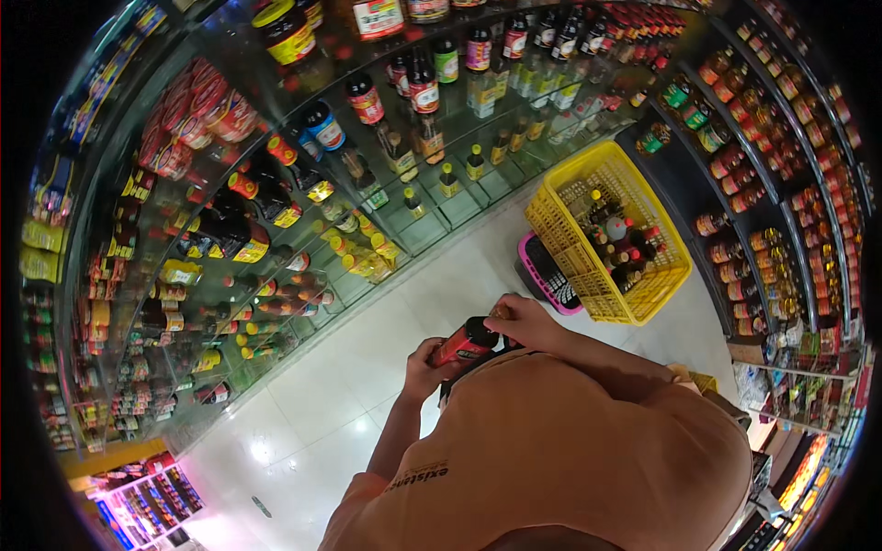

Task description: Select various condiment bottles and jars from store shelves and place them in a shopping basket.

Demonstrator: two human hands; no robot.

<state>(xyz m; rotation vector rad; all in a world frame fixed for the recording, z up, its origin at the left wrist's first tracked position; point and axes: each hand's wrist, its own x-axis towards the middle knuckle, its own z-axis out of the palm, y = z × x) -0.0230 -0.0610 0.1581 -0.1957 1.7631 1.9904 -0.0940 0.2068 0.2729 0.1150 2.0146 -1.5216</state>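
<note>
A dark bottle with a red label (466, 344) lies tilted between my two hands, close in front of my shirt. The fingers of my left hand (425, 368) wrap around its lower, red-labelled part. My right hand (527, 322) grips its other end, over the neck; the fingers hide most of the neck and cap. Just beyond my right hand stands a yellow plastic crate (568, 258) holding several bottles (620, 237), some with red caps. A black shopping basket with a pink rim (544, 272) is partly hidden beside and behind the crate.
Tiered glass shelves (420, 227) with sauce bottles run along the far side and left. Red-lidded tubs (200, 110) stand higher up at left. Dark shelving (696, 189) with rows of bottles stands beyond the crate at right. A small flat object (262, 507) lies on the tiled floor (324, 386).
</note>
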